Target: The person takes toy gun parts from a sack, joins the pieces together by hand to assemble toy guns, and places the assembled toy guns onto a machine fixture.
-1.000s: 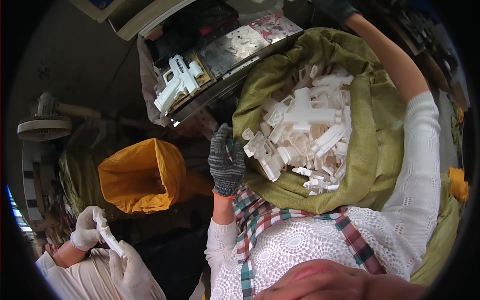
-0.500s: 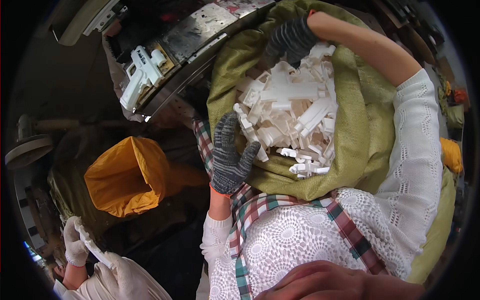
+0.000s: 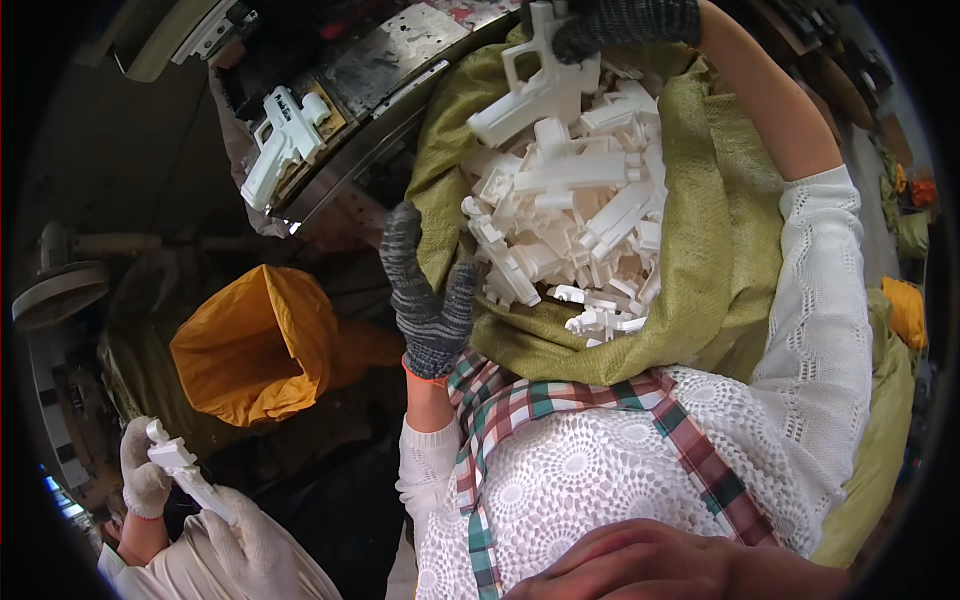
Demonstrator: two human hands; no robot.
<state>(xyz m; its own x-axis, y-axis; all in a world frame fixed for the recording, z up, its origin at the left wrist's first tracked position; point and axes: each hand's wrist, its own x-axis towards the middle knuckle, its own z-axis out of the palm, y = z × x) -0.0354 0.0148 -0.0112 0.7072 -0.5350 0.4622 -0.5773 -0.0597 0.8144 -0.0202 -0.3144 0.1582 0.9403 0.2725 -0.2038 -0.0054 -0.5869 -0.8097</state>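
Observation:
My right hand [image 3: 625,25], in a dark grey striped knit glove, is closed on a white plastic toy pistol [image 3: 530,95] above the far side of a green woven sack [image 3: 690,210]. Part of its grip on the toy is cut off by the upper edge. Many white plastic pieces [image 3: 575,175], some shaped like toy pistols, fill the sack in a loose heap. My left hand [image 3: 432,300], gloved alike, is open beside the sack's left rim, thumb and fingers apart, holding nothing. Farther left, another white toy pistol [image 3: 285,145] with dark printing on its side rests on a machine's fixture.
The machine's metal table [image 3: 400,60] stands at the far left of the sack. An open yellow sack [image 3: 255,345] is to my left. At the lower left, another person's white-gloved hands [image 3: 145,470] hold a white plastic piece [image 3: 185,465]. A round white lamp-like disc [image 3: 60,295] is at the left.
My right hand has risen from the heap toward the upper edge, a toy pistol now in it. My left hand has shifted left. The other person's piece has turned.

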